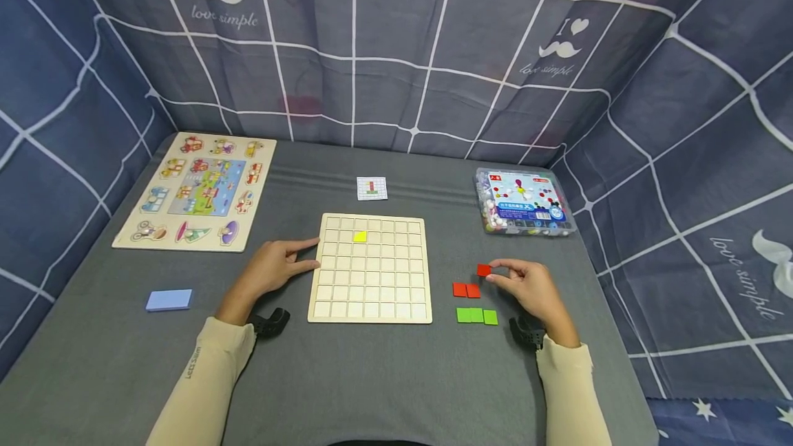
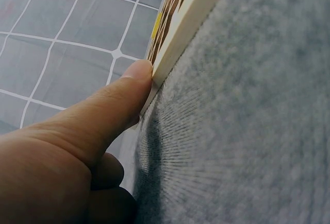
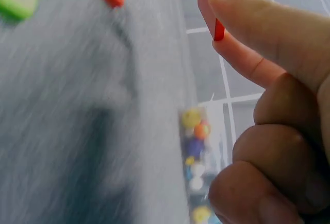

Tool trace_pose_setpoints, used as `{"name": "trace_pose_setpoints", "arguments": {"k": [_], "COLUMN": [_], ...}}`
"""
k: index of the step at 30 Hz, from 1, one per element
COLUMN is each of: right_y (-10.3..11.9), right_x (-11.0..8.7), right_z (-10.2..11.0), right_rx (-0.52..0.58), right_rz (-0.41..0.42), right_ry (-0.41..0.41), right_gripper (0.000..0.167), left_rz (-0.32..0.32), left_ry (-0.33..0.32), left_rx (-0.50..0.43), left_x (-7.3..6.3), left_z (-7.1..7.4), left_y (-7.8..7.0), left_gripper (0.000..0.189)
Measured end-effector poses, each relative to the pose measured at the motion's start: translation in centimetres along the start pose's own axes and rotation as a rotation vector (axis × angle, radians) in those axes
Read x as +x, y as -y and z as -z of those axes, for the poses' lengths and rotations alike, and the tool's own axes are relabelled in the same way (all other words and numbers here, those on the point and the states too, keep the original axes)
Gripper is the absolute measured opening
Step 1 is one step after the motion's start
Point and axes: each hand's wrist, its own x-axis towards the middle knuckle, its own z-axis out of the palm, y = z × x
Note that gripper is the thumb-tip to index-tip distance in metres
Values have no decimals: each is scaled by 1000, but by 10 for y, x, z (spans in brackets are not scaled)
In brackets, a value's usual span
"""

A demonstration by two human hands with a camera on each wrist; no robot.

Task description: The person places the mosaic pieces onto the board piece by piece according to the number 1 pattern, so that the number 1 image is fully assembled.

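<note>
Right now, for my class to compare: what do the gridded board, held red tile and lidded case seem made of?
Gridded board: probably wood or plywood, matte, judging by its pale, bare-looking edge. Red tile: perhaps plastic or painted wood, smooth; its even colour leaves that open. Lidded case: apparently clear, glossy plastic, since coloured balls show through its side.

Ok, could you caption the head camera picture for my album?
The right hand pinches a red square tile; the left hand touches a pale wooden grid board.
</note>
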Motion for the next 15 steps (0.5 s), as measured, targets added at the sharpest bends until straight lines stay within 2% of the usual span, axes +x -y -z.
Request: {"name": "trace_pose_setpoints", "arguments": {"k": [15], "right_y": [40], "right_x": [35], "right_z": [-14], "right_rx": [-18], "right_rz": [106], "right_ry": [-41], "right_gripper": [25], "left_rz": [-2], "left_ry": [-5], "left_rx": [1], "left_x": [0], "left_z": [-1], "left_y": [2], "left_gripper": [58]}}
